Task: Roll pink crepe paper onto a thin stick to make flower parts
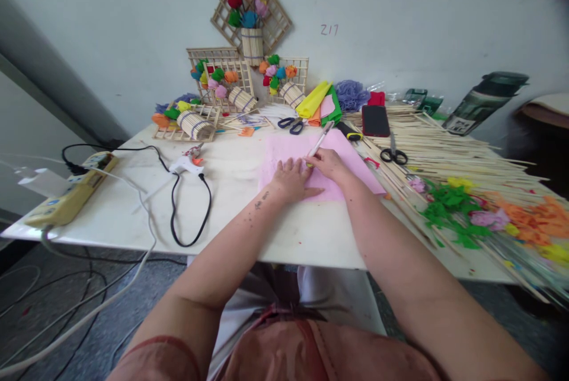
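Note:
A pink sheet (342, 147) lies flat on the white table (231, 221) in front of me. My left hand (291, 179) presses palm-down on the sheet's near left part, fingers spread. My right hand (328, 163) rests just right of it and grips a pen (320, 140) whose tip touches the sheet between the two hands. The pen's shaft slants up and away to the right.
A glue gun (189, 162) with black cord and a yellow power strip (71, 194) lie left. Scissors (291, 124), folded coloured sheets (317, 102), a dark phone (376, 120), more scissors (393, 154) on bamboo sticks (448, 150), and paper flowers (502, 218) lie right. Flower frames (222, 93) stand behind.

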Tool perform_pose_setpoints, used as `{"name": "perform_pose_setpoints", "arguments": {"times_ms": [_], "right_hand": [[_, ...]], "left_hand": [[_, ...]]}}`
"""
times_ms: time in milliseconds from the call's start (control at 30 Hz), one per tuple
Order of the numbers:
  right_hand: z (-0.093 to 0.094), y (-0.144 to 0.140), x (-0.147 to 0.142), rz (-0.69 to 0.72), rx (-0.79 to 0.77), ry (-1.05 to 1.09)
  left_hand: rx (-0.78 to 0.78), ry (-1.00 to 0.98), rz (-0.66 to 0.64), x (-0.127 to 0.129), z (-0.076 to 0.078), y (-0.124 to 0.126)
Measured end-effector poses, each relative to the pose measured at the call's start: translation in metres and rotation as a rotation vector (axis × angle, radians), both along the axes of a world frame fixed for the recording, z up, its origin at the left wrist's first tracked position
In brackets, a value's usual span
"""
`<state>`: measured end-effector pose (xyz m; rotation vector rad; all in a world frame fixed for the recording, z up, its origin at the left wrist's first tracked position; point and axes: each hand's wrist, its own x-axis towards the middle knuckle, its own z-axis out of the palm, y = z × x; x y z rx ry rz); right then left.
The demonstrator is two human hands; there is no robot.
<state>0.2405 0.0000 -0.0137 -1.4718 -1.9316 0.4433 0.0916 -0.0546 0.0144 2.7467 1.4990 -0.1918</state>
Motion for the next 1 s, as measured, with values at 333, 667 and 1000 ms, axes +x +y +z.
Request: {"name": "perform_pose_setpoints", "arguments": {"times_ms": [333, 667, 1000], "right_hand": [[0.0012, -0.0005, 0.0011, 0.025, -0.017, 0.005], [0.0008, 0.0004, 0.0024, 0.03, -0.021, -0.024], [0.0031, -0.0015, -0.0013, -0.011, -0.01, -0.038]], "left_hand": [[-0.015, -0.014, 0.002, -0.0001, -0.0028, 0.0029], [-0.023, -0.017, 0.001, -0.0003, -0.0027, 0.0032], [-0.038, -0.015, 0.008, -0.0001, -0.0009, 0.0023]]}}
